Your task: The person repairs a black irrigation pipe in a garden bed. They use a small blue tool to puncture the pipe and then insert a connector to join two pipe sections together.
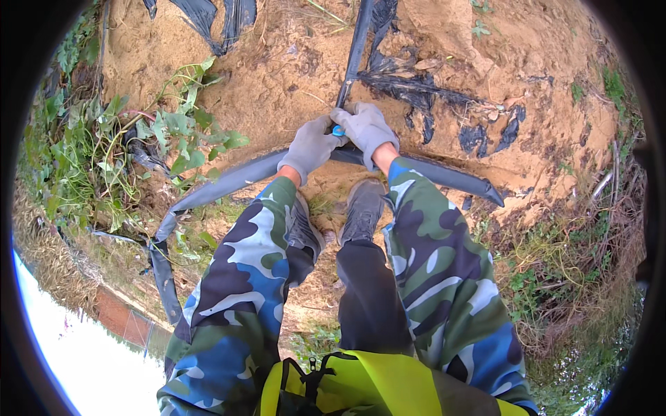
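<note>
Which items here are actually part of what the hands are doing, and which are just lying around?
In use:
- left hand, gloved, gripping the blue fitting
- right hand, gloved, on the same fitting
- flat dark hose running across the soil under both hands
- thin dark tube leading up from the fitting

Lying about:
- torn black plastic sheet
- weeds
- dry grass

Two gloved hands [312,144], two shoes [361,208], one flat hose [229,182].

A flat grey hose [229,182] lies curved across the sandy soil. A small blue fitting [338,130] sits on it, where a thinner black tube [352,59] branches away.
</note>
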A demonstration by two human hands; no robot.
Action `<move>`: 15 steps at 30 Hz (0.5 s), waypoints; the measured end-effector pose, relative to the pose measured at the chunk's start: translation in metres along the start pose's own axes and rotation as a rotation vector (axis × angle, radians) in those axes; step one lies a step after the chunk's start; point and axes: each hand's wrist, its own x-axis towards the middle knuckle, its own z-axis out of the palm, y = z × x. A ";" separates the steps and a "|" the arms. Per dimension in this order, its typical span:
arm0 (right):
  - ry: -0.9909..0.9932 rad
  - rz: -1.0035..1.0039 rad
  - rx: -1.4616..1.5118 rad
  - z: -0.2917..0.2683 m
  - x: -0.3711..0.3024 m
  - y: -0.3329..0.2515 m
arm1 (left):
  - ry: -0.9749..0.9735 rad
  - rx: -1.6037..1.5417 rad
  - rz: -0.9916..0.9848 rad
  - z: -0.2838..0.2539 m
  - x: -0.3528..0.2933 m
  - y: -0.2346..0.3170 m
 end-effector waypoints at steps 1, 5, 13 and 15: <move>0.093 0.003 -0.081 0.002 0.000 -0.001 | -0.003 -0.027 0.010 0.000 0.001 -0.002; 0.100 -0.001 0.041 0.003 0.002 0.000 | 0.000 0.016 0.041 0.003 0.004 -0.012; 0.163 0.004 -0.196 0.002 0.009 0.000 | 0.004 0.008 0.043 0.002 0.002 -0.010; 0.152 0.003 -0.210 0.003 0.008 0.000 | 0.007 0.082 0.030 0.001 0.000 -0.008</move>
